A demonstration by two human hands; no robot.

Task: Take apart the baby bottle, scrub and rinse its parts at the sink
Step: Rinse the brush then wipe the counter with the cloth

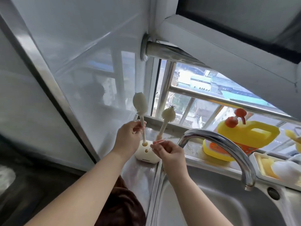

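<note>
At the back left corner of the steel surface beside the sink [211, 207], a person reaches for the brushes standing in a cream holder [147, 153]. The left hand [128, 137] pinches the stem of the smooth-headed bottle brush [140, 101], whose foot sits in a hole of the holder; the right hand [169, 152], fingers curled together, pinches something thin and pale at the holder's top, too small to identify, just below the spiky nipple brush [167, 115]. The baby bottle itself is nowhere in view, so whether it has been taken apart cannot be told. No water runs from the curved tap [228, 147], and the visible part of the basin holds no parts, which suggests scrubbing and rinsing lie ahead, with tools only now being gathered. A yellow pump jug of detergent [249, 132] waits along the back edge by the window.
</note>
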